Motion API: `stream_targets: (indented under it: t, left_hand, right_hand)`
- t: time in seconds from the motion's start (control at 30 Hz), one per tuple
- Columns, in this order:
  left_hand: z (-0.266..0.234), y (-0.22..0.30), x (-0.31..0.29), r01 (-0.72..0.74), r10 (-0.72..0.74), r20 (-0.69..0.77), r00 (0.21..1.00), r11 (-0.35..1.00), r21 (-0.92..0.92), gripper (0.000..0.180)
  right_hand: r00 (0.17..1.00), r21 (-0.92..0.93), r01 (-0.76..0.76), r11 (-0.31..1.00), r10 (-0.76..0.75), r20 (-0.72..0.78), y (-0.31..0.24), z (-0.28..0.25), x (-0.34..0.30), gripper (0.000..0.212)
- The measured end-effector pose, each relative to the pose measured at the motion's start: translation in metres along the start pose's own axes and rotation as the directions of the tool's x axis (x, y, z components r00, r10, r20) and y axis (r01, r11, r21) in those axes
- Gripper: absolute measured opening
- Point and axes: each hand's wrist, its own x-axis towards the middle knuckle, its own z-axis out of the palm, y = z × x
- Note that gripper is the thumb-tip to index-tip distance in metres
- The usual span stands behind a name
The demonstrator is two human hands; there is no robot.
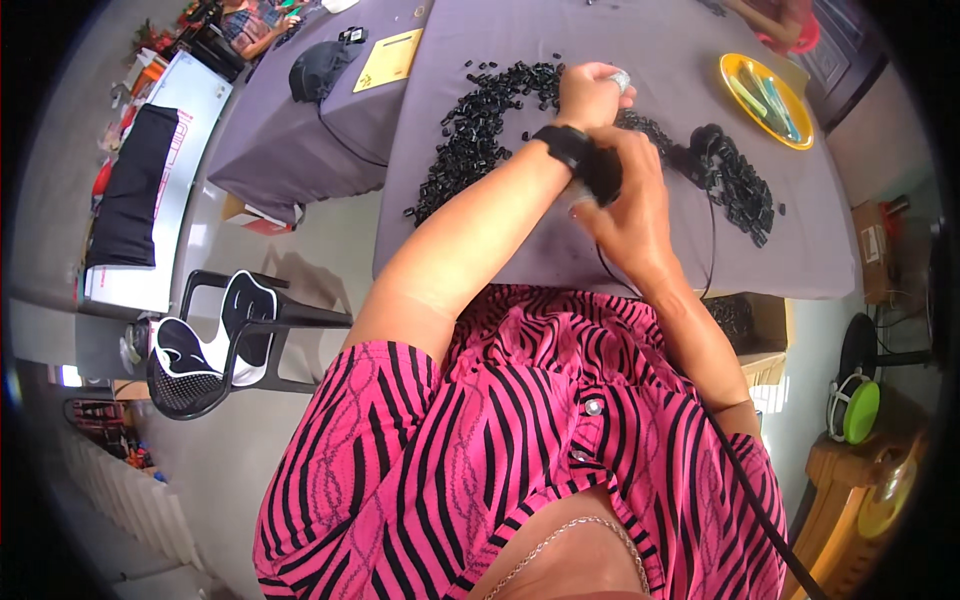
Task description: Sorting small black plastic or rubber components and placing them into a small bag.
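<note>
My left hand [592, 97] reaches over the table with its fingers curled in. A whitish, shiny bit [620, 80] shows at its fingertips; whether it is held or wrapped on a finger, I cannot make out. Around my left wrist sits a black band [562, 146]. My right hand [637, 205] is bent around a dark, blurred device [600, 178] beside that band, thumb below and fingers above. Small black plastic pieces [467, 135] lie in a long curved heap left of my hands. Another heap of black pieces [745, 195] lies to the right.
The table wears a grey-purple cloth [505, 255]. A yellow oval tray [735, 72] with long packets stands at the far right. On a second table are a black cap [318, 70] and a yellow sheet [390, 60]. A black-and-white chair [245, 325] stands left; thin black cables hang near me.
</note>
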Motion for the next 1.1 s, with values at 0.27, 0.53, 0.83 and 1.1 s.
stream_targets:
  t: [0.27,0.53,0.83,1.1]
  left_hand:
    - [-0.008,-0.029,0.001,-0.004,-0.004,0.084,0.996,0.995,0.097,0.017]
    - [-0.025,-0.014,-0.071,0.130,-0.120,0.227,0.966,0.991,-0.028,0.026]
    - [-0.090,-0.025,-0.168,-0.202,0.095,0.283,0.954,0.904,0.378,0.046]
    - [-0.109,-0.034,-0.231,-0.582,0.241,0.566,0.788,0.590,0.560,0.071]
  right_hand:
    - [0.994,-0.221,0.002,0.975,-0.026,-0.109,0.017,-0.007,0.016,0.048]
    - [0.997,-0.107,-0.079,0.991,0.079,-0.004,0.007,-0.026,0.010,0.046]
    - [0.946,0.123,-0.090,0.988,0.046,0.322,-0.027,-0.015,-0.006,0.048]
    - [0.985,-0.008,-0.065,0.998,0.065,0.163,0.025,0.004,-0.018,0.046]
